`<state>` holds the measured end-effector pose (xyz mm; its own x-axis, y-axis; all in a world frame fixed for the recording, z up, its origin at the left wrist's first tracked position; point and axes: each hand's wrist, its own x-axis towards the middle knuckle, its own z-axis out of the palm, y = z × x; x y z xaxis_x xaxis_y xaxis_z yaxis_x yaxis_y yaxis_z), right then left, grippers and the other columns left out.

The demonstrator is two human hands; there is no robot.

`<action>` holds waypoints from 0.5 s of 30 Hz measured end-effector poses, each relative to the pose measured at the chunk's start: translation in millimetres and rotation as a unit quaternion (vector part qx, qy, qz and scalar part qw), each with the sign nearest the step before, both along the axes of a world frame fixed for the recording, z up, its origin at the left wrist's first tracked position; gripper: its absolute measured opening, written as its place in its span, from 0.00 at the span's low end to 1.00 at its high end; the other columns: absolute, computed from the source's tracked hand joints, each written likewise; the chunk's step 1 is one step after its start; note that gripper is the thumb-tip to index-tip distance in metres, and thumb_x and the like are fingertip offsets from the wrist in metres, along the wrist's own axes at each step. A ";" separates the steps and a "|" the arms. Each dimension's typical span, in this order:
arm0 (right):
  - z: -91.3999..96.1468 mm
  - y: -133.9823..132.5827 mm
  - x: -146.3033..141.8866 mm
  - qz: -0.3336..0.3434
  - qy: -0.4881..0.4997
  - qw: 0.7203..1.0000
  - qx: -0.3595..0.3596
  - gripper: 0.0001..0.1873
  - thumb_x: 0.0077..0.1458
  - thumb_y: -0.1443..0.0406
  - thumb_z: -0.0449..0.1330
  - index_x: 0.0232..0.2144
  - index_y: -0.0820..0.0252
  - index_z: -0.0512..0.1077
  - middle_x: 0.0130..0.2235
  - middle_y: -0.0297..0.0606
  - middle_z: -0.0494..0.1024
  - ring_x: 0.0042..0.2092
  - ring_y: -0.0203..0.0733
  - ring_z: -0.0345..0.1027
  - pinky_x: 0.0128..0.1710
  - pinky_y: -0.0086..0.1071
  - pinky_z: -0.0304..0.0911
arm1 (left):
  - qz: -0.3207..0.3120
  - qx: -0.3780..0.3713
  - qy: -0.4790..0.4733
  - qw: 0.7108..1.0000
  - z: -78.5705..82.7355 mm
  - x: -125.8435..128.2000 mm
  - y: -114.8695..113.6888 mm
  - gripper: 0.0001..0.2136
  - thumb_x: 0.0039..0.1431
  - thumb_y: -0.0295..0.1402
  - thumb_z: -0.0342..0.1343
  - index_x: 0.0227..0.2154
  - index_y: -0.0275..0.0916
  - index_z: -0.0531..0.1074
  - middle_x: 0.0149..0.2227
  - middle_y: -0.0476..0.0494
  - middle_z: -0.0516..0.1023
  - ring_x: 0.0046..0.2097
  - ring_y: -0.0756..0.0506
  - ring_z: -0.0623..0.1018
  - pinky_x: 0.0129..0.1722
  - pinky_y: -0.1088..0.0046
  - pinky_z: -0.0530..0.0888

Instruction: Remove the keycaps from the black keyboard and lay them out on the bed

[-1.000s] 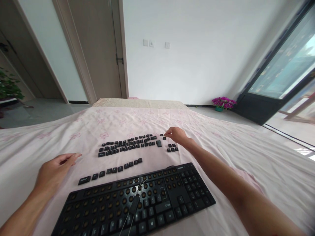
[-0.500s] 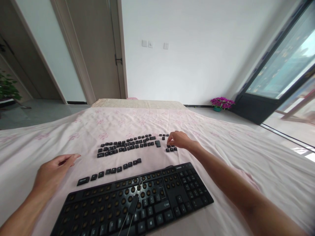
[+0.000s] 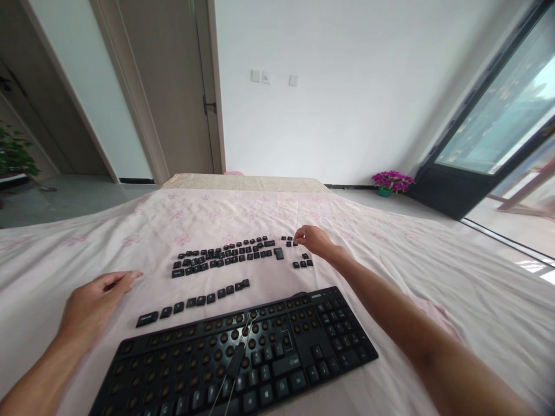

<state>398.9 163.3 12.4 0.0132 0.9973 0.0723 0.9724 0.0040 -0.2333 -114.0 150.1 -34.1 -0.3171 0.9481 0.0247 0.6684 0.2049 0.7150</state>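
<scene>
A black keyboard (image 3: 243, 352) with many keycaps removed lies on the pink sheet (image 3: 390, 254) in front of me, a thin cable (image 3: 229, 375) across it. Loose black keycaps (image 3: 225, 254) lie in rows beyond it, with a shorter row (image 3: 195, 300) nearer. My right hand (image 3: 314, 240) reaches to the far right end of the rows, fingertips pinched on a small keycap beside a little cluster of keycaps (image 3: 302, 263). My left hand (image 3: 93, 306) rests on the sheet left of the keyboard, fingers loosely together and extended, holding nothing.
The sheet covers a wide bed. A door (image 3: 173, 86) and white wall stand behind. A pot of purple flowers (image 3: 392, 182) sits on the floor by a large window (image 3: 498, 115). A green plant (image 3: 15, 153) is at the far left.
My right hand dipped toward the small cluster of keycaps, then moved back up to the far row, fingers pinched. My left hand has stayed still.
</scene>
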 end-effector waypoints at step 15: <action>-4.2 1.1 6.9 -0.031 0.029 0.999 0.029 0.09 0.54 0.61 0.60 0.34 0.50 0.80 0.40 0.33 0.80 0.39 0.40 0.71 0.34 0.29 0.59 | -0.002 0.005 0.006 1.000 -4.2 -1.2 2.3 0.21 0.49 0.53 0.57 0.38 0.42 0.78 0.39 0.47 0.81 0.45 0.39 0.76 0.48 0.65 0.67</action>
